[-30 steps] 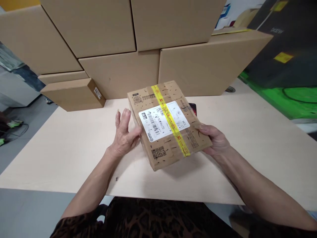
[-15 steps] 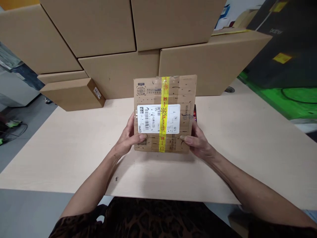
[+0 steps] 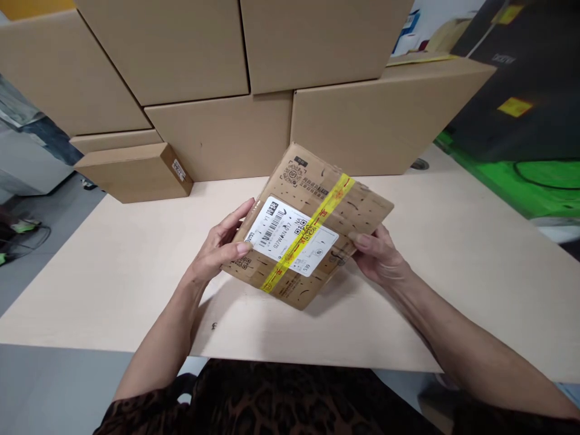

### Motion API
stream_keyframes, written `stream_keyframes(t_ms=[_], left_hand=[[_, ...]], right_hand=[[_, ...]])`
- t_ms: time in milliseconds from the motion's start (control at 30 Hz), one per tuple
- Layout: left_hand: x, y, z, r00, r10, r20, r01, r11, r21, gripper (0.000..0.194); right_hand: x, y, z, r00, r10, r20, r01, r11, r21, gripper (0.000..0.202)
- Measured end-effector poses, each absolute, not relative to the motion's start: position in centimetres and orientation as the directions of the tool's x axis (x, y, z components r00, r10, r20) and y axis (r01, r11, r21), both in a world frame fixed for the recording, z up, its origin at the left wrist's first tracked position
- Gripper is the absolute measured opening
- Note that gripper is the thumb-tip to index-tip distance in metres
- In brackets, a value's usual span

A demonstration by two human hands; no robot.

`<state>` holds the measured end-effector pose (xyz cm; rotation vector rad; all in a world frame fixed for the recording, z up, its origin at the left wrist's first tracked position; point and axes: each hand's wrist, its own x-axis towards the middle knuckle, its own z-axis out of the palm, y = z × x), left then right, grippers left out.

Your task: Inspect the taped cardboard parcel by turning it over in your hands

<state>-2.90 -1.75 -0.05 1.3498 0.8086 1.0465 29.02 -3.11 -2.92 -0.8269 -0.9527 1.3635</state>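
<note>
Between my two hands is a flat brown cardboard box (image 3: 357,211), turned clockwise so that one corner points toward me. A white shipping label (image 3: 267,232) is stuck on its upper face, and a strip of yellow tape (image 3: 333,196) with red print runs across both. My left hand (image 3: 217,248) is closed on the left edge, its thumb on top near the label. My right hand (image 3: 378,254) grips the right edge, thumb on the upper face. The fingers under the box are mostly hidden. A shadow falls on the table below it.
The pale wooden table (image 3: 149,266) spreads around my hands. Large cardboard boxes (image 3: 222,139) are stacked along its back, with a smaller closed box (image 3: 136,178) at the back left. A dark machine (image 3: 521,78) stands beyond at the right, near a green surface (image 3: 502,184).
The box has turned clockwise in my hands, from nearly square-on to diagonal. My left hand has shifted left and my right hand slightly to the right; both keep hold.
</note>
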Motion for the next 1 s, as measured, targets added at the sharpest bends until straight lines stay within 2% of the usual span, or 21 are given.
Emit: stream_keyframes(t_ms=[67,200,333,433,533,733,900,1000], left_hand=[[-3.1,-1.4,-0.4,0.284,0.949,0.135,-0.137,-0.099,0.986,0.095],[-2.6,-0.9,-1.5,0.103,0.985,0.141,-0.268,-0.109,0.957,0.119],[-0.3,-1.6,-2.1,0.204,0.975,0.086,-0.322,-0.016,0.947,0.127],[1.6,-2.5,-2.0,0.323,0.944,0.065,-0.336,0.051,0.940,0.110],[2.2,-2.7,-1.4,0.292,0.956,0.041,-0.346,0.065,0.936,0.101],[0.2,-1.7,-0.7,0.211,0.974,0.078,-0.290,-0.014,0.957,0.098],[-1.3,-1.1,-0.8,0.261,0.958,0.117,-0.204,-0.063,0.977,0.072],[-2.1,-0.9,-1.1,0.296,0.949,0.111,-0.119,-0.079,0.990,0.072]], right_hand=[[29.0,-3.0,-3.1,0.013,0.999,0.038,-0.423,0.040,-0.905,0.072],[29.1,-2.7,-3.1,0.126,0.992,-0.008,-0.465,0.052,-0.884,0.071],[28.7,-2.6,-3.2,0.164,0.986,0.017,-0.512,0.100,-0.853,0.076],[27.9,-2.9,-3.3,0.127,0.992,0.021,-0.501,0.082,-0.862,0.085],[27.3,-3.2,-3.3,0.061,0.998,0.033,-0.466,0.058,-0.883,0.089],[28.1,-2.9,-3.7,-0.006,1.000,0.004,-0.474,0.001,-0.881,0.088],[29.2,-2.0,-4.0,-0.102,0.993,0.065,-0.417,0.016,-0.909,0.086],[29.3,-1.7,-4.0,-0.160,0.980,0.119,-0.377,0.050,-0.925,0.082]])
